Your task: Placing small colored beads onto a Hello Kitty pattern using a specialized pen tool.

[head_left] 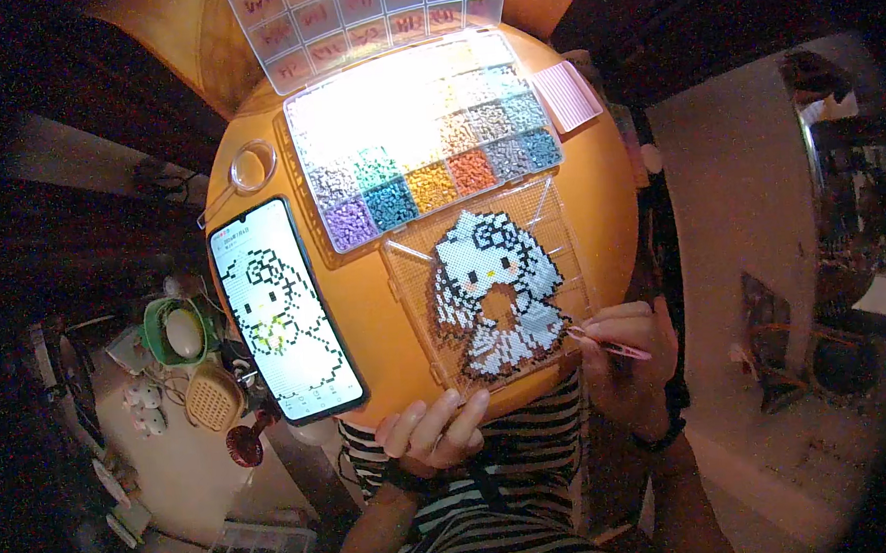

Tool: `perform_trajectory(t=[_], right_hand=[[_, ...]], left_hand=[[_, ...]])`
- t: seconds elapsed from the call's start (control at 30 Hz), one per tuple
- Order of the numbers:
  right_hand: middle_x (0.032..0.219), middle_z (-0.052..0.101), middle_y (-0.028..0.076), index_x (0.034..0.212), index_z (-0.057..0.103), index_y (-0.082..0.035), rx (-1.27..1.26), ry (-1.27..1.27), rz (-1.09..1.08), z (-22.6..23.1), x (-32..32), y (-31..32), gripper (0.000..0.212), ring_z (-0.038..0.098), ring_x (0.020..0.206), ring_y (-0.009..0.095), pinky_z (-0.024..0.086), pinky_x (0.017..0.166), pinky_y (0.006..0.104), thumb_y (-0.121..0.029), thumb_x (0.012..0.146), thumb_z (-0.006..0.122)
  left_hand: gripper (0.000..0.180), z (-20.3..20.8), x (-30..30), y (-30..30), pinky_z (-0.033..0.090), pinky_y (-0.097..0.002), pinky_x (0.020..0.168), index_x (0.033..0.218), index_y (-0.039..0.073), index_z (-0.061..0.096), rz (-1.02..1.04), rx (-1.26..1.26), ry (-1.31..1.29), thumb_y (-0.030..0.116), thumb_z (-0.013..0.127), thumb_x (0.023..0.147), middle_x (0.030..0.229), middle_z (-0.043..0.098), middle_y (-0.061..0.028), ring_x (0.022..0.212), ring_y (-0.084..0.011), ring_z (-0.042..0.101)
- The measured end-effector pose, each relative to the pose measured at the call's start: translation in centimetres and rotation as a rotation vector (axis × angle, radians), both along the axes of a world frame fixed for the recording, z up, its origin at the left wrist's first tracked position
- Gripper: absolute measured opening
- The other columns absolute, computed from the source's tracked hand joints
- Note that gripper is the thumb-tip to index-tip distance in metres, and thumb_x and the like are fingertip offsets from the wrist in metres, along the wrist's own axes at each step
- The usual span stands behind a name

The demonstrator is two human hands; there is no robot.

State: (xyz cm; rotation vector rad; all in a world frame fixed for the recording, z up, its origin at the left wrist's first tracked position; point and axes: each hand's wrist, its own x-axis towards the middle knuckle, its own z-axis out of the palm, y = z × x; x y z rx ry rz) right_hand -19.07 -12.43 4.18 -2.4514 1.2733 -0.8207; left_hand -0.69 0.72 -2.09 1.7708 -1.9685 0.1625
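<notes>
A clear square pegboard (415, 313) lies before me, with a bead picture (494, 294) of a white cartoon cat figure with a black outline. Pink tweezers (624, 350) are held in my right hand (627, 352), closed around them. Their tips reach the picture's lower right edge; whether a bead sits between them is too small to tell. My left hand (433, 432) is at the pegboard's lower left edge, fingers slightly bent and apart. Left of the board a phone (283, 315) displays a similar pixel pattern.
Beyond the pegboard stands an open compartment box (346, 243) of coloured beads, partly washed out by glare, its clear lid (369, 20) raised. A small round dish with a handle (252, 168) sits left, a pink ridged plate (568, 97) right, all on the round orange table (366, 331).
</notes>
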Motion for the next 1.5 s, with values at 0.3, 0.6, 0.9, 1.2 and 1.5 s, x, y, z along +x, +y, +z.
perform_trajectory(t=[0.3,0.6,0.9,1.2,1.5], right_hand=[[0.075,0.059,0.003,0.086,0.050,-0.009,0.050,0.006,-0.007,0.2,0.3,-0.2,0.010,0.058,0.068,0.019,0.034,0.093,0.0364,-0.008,0.080,0.058],[0.076,0.060,0.006,0.086,0.050,-0.007,0.083,-0.084,0.014,0.3,0.2,-0.2,0.011,0.058,0.069,0.021,0.041,0.081,0.0345,-0.005,0.079,0.058],[0.075,0.060,0.007,0.085,0.051,-0.007,0.088,-0.073,0.024,0.3,0.1,-0.5,0.011,0.058,0.069,0.021,0.041,0.081,0.0319,-0.004,0.078,0.059],[0.073,0.058,0.007,0.084,0.051,-0.006,0.049,-0.082,0.029,0.3,0.4,-0.7,0.012,0.057,0.065,0.021,0.043,0.067,0.0311,-0.003,0.076,0.060],[0.073,0.059,0.006,0.082,0.052,-0.007,0.063,-0.064,0.013,0.3,0.4,-0.6,0.010,0.057,0.066,0.021,0.042,0.071,0.0312,-0.005,0.077,0.060]], left_hand=[[0.026,0.3,-0.1,-0.3,0.031,-0.0261,0.087,0.102,0.037,0.062,0.025,0.000,0.021,0.032,0.049,0.080,0.104,0.050,0.0138,0.100,-0.0114,0.037],[0.026,0.5,-0.3,-0.5,0.030,-0.0267,0.088,0.103,0.038,0.061,0.051,-0.029,0.011,0.033,0.049,0.081,0.103,0.050,0.0138,0.101,-0.0113,0.037],[0.025,0.5,-0.1,-0.4,0.031,-0.0273,0.087,0.103,0.038,0.061,0.031,-0.021,0.011,0.035,0.049,0.081,0.105,0.050,0.0131,0.101,-0.0115,0.037],[0.025,0.8,-0.1,-0.7,0.032,-0.0266,0.087,0.103,0.037,0.061,0.029,-0.030,0.028,0.034,0.048,0.082,0.104,0.049,0.0132,0.100,-0.0113,0.037],[0.027,0.3,-0.1,-0.3,0.033,-0.0260,0.086,0.105,0.037,0.060,0.016,-0.014,0.029,0.032,0.048,0.081,0.105,0.049,0.0128,0.101,-0.0117,0.037]])
